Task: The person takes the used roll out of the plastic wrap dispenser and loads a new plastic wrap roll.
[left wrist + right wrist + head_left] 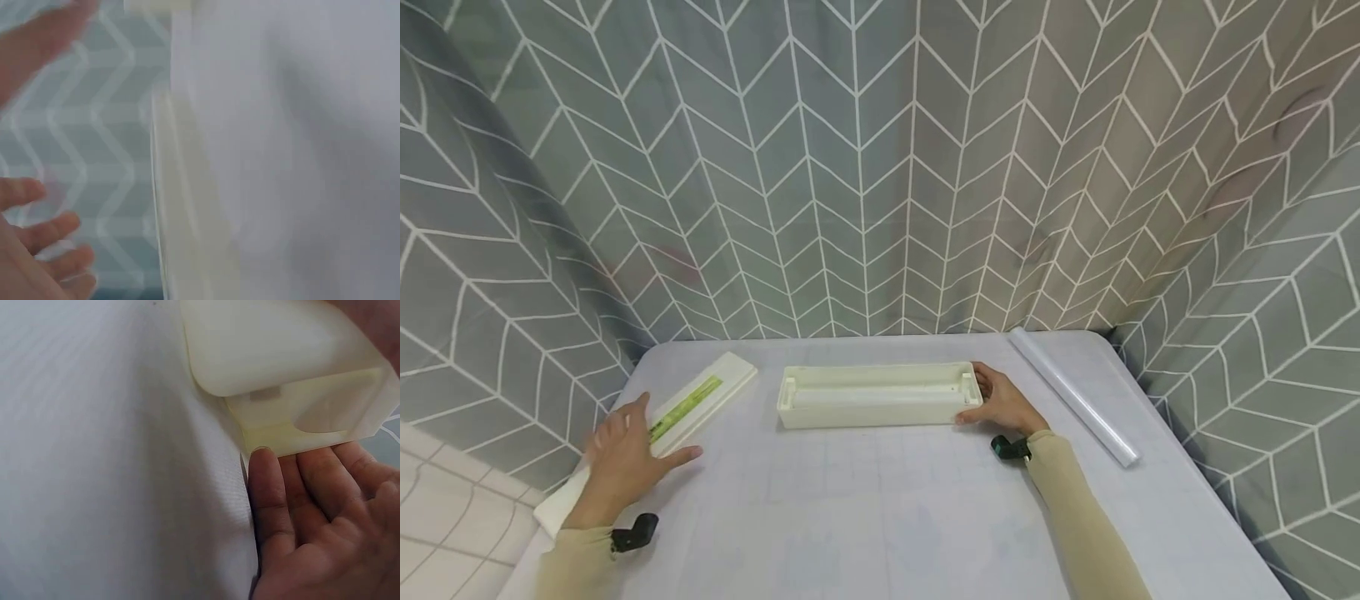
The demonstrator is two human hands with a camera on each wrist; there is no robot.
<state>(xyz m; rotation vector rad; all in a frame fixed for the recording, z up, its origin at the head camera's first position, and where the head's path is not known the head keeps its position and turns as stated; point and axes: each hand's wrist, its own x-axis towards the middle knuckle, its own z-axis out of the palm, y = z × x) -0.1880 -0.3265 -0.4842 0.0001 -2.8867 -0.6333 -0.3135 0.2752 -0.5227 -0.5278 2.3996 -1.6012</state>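
A long, cream plastic box (pixel 880 413) stands on the table with its top uncovered and a pale lengthwise strip inside. My right hand (pixel 1000 403) grips its right end, thumb at the front corner and fingers round the back. In the right wrist view the fingers (pixel 322 481) lie along the bottom edge of the box's hollow end (pixel 306 412). On the left, a long white lid-like piece (pixel 718 385) with a green label lies slantwise. My left hand (pixel 625 458) is over its near part, fingers spread and thumb pointing right, hiding some of it.
A clear, shiny roll (pixel 1073 395) lies slantwise on the right side of the table, beyond my right forearm. The white-covered table (pixel 850 517) ends at a patterned curtain (pixel 880 208) at the back and sides. Pale tiles (pixel 452 508) show at lower left.
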